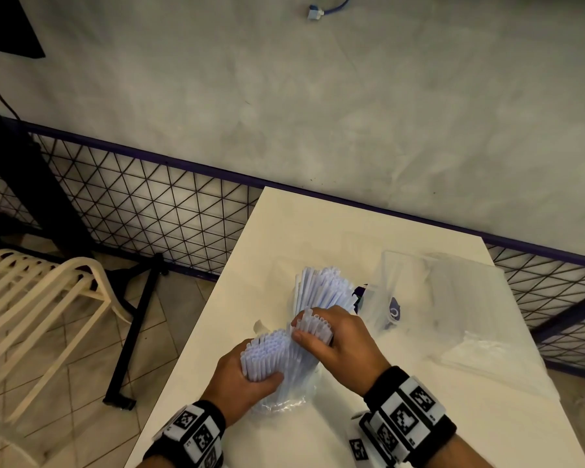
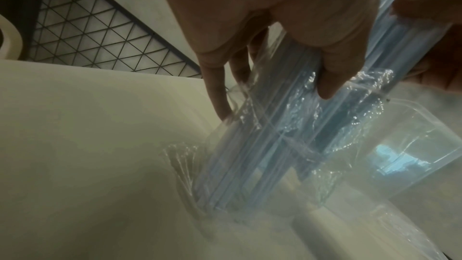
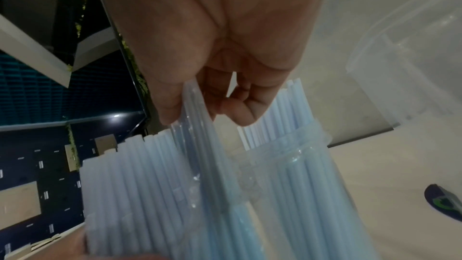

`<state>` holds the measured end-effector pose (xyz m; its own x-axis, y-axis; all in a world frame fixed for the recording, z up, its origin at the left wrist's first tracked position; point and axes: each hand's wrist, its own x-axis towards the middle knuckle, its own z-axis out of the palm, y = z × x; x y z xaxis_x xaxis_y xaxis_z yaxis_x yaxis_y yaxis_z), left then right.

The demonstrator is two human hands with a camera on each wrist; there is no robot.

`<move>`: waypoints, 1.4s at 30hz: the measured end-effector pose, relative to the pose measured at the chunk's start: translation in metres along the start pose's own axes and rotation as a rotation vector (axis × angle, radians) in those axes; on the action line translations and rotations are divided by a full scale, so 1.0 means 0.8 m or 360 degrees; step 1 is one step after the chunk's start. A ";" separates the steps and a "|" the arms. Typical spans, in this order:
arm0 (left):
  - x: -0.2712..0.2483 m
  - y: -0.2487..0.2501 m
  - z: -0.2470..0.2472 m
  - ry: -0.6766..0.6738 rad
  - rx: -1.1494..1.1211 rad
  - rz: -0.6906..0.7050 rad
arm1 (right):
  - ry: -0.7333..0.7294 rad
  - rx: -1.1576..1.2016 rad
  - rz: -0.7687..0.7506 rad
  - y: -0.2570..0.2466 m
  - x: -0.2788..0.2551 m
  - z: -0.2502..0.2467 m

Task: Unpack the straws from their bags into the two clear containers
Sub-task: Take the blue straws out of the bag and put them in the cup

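Observation:
My left hand [image 1: 238, 373] grips a thick bundle of pale blue straws [image 1: 262, 354] that stands upright in its crumpled clear bag [image 1: 284, 401] on the white table [image 1: 284, 224]. In the left wrist view, the left hand [image 2: 287, 17] wraps the straws [image 2: 262, 145] through the bag. My right hand [image 1: 340, 336] holds a smaller bunch of straws [image 1: 314, 327] pulled up beside that bundle; the right hand [image 3: 225, 27] pinches them [image 3: 197, 135] between thumb and fingers. Just behind, a clear container [image 1: 321, 292] stands packed with straws. A second clear container [image 1: 453, 288] sits to the right.
A clear bag with a purple logo [image 1: 394, 310] lies between the containers. More clear plastic bags [image 1: 487, 352] are spread at the table's right edge. A wire-mesh fence [image 1: 149, 211] runs behind the table. A cream chair [image 1: 41, 292] stands to the left on the tiled floor.

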<state>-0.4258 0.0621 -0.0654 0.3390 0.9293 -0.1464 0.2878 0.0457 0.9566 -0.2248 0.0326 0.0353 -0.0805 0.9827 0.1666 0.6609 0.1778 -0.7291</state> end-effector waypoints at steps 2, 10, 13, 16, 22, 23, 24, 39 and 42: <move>0.000 0.000 0.000 -0.0004 0.0001 -0.0001 | 0.0007 0.0017 0.0007 -0.001 0.001 -0.001; 0.001 -0.003 0.001 0.0018 -0.0043 -0.0021 | 0.0022 0.0071 0.0038 -0.008 0.001 -0.007; 0.001 -0.002 0.001 0.0025 -0.0045 -0.0016 | 0.0042 0.0070 0.0018 -0.011 0.003 -0.011; 0.000 -0.002 0.001 0.0024 -0.0045 -0.0017 | 0.0047 0.0079 0.0009 -0.014 0.006 -0.018; 0.002 -0.004 0.002 0.0014 -0.0088 -0.0012 | 0.0027 0.0102 0.0000 -0.025 0.013 -0.032; 0.002 -0.005 0.003 0.0013 -0.0088 -0.0007 | 0.0025 0.0106 0.0001 -0.028 0.015 -0.035; 0.003 -0.006 0.003 0.0012 -0.0091 0.0001 | 0.0027 0.0104 -0.0001 -0.030 0.016 -0.037; 0.003 -0.009 0.001 0.0000 -0.0130 -0.0017 | 0.0066 0.0332 -0.0004 -0.065 0.040 -0.114; 0.003 -0.008 0.001 -0.0011 -0.0148 -0.0016 | 0.0153 0.0416 0.0006 -0.078 0.048 -0.138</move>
<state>-0.4265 0.0635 -0.0721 0.3431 0.9260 -0.1578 0.2072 0.0892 0.9742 -0.1866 0.0538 0.1602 0.0010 0.9763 0.2165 0.4453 0.1935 -0.8742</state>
